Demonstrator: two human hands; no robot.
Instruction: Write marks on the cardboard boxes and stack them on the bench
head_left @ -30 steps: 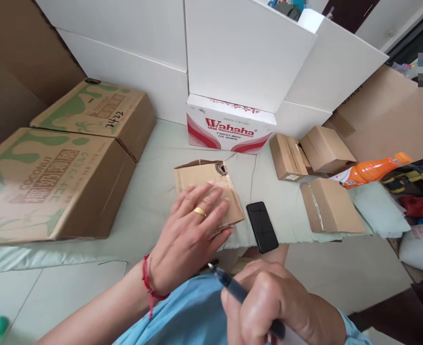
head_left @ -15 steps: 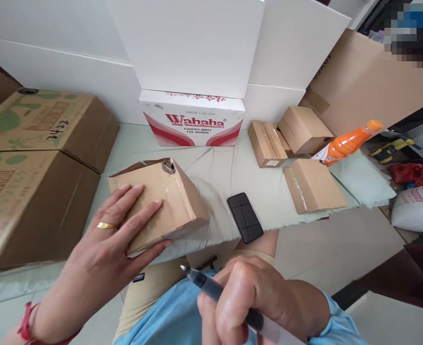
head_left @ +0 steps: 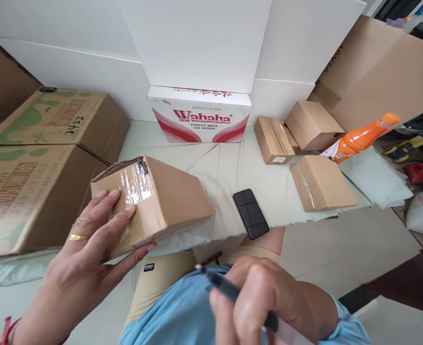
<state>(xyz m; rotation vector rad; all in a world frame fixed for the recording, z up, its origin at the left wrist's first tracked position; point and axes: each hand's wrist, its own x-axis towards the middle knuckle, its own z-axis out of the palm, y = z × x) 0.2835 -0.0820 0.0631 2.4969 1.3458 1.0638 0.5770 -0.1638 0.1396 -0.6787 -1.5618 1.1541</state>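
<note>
A brown cardboard box (head_left: 182, 199) stands tilted near the table's front edge, with shiny tape on its left face and a dark, ragged spot at the top corner. My left hand (head_left: 92, 244) lies on that taped face, fingers spread and thumb along the lower edge; it wears a gold ring. In my right hand (head_left: 258, 297), low in the view, a dark pen (head_left: 226, 287) is gripped, its tip pointing up and left, apart from the box. A black phone (head_left: 251, 213) lies on the cloth right of the box.
Large cartons (head_left: 24, 191) are stacked at the left. A white Wahaha box (head_left: 202, 117) stands at the back. Small brown boxes (head_left: 324, 182), an orange bottle (head_left: 362, 139) and a pale folded sheet (head_left: 380, 179) are at the right. The table cloth (head_left: 226, 167) is pale green.
My left hand and the box have moved left, and the box is tipped so its taped face and longer side show more. The pen stays in my right hand. The view has shifted slightly.
</note>
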